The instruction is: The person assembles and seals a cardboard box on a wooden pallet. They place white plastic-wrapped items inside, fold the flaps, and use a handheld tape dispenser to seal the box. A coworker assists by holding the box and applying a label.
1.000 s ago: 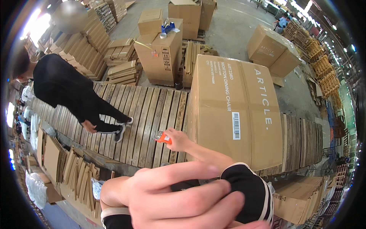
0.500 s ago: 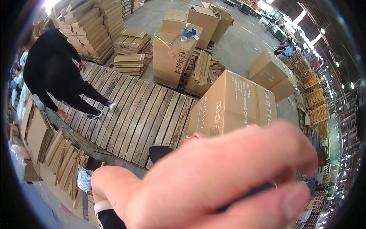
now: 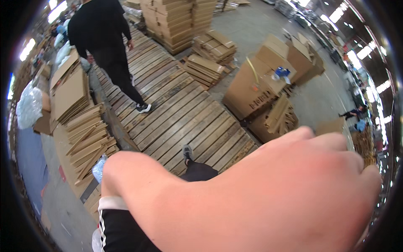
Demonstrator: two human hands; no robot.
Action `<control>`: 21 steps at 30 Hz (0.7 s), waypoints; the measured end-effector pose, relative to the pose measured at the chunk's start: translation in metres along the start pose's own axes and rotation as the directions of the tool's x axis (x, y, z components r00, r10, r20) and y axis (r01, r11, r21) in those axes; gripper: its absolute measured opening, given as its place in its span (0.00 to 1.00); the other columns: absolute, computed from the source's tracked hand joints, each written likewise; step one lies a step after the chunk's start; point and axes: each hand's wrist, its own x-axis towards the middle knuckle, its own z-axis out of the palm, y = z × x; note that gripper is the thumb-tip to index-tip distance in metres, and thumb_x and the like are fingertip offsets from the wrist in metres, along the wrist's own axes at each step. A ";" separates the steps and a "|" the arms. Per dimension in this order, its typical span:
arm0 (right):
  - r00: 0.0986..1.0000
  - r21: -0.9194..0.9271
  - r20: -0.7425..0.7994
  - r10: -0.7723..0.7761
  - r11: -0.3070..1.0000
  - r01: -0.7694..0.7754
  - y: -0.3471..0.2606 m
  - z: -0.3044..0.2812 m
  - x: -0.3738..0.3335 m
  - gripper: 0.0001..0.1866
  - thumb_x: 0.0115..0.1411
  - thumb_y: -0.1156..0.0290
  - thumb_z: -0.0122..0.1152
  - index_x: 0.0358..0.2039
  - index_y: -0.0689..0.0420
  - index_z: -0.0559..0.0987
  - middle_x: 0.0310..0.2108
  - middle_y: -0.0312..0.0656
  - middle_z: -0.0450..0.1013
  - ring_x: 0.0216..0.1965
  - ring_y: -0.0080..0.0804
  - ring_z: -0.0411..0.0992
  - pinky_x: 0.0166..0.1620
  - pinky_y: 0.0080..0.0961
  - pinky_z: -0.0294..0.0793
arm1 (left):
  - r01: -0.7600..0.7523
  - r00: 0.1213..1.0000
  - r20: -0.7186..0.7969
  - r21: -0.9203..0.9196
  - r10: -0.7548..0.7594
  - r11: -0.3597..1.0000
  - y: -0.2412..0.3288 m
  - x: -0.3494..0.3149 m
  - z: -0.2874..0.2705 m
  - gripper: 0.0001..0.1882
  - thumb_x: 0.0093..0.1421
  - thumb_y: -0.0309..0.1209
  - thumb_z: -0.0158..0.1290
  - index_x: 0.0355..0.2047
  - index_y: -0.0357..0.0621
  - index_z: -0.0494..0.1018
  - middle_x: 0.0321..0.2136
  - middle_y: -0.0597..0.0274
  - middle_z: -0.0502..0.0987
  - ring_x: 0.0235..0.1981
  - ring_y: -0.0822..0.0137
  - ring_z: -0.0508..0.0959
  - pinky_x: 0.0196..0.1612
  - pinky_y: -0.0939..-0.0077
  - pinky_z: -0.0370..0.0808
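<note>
My left hand (image 3: 302, 176) is raised very close in front, its back and bent knuckles filling the lower right. Its fingers curl away out of sight, so whether they hold anything is hidden. The bare left forearm (image 3: 168, 197) crosses from a black sleeve with white trim (image 3: 121, 227) at lower left. Beneath the arm, my shoe (image 3: 187, 153) rests on the wooden slat platform (image 3: 184, 113). My right hand is not in view.
A person in black (image 3: 100, 38) walks on the slats ahead. Cardboard strips (image 3: 90, 138) and flat sheets (image 3: 71, 96) lie left. A tall carton (image 3: 247, 88) bears a blue tape dispenser (image 3: 282, 72). Flattened boxes (image 3: 203, 65) and stacked cartons (image 3: 176, 25) stand farther back.
My view has turned left, and my left hand has rolled so its back shows. The large printed carton is no longer visible. The person in black has walked farther away.
</note>
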 end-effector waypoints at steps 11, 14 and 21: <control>0.931 -0.099 0.070 -0.359 0.926 0.364 -0.333 0.076 0.178 0.19 0.54 0.67 0.75 0.43 0.59 0.80 0.38 0.48 0.81 0.41 0.40 0.81 0.47 0.39 0.80 | 0.107 0.759 -0.215 -0.890 -0.614 0.443 -0.129 0.000 -0.125 0.17 0.68 0.30 0.47 0.25 0.32 0.77 0.23 0.39 0.79 0.28 0.47 0.82 0.35 0.59 0.78; 0.899 -0.094 0.103 -0.425 0.896 0.434 -0.411 0.106 0.208 0.18 0.54 0.68 0.75 0.43 0.59 0.80 0.38 0.47 0.81 0.41 0.39 0.81 0.47 0.38 0.80 | 0.206 0.761 -0.424 -0.560 -0.491 0.802 -0.145 -0.018 -0.155 0.18 0.69 0.31 0.47 0.25 0.31 0.77 0.27 0.45 0.81 0.28 0.51 0.80 0.37 0.60 0.77; 0.883 -0.281 0.077 -0.463 0.840 0.465 -0.525 0.202 0.251 0.19 0.55 0.65 0.75 0.44 0.59 0.80 0.37 0.45 0.82 0.40 0.40 0.81 0.47 0.38 0.80 | -0.026 0.833 -0.553 0.016 0.031 1.000 -0.188 -0.107 -0.269 0.15 0.69 0.36 0.52 0.31 0.38 0.81 0.31 0.54 0.84 0.28 0.57 0.80 0.36 0.63 0.79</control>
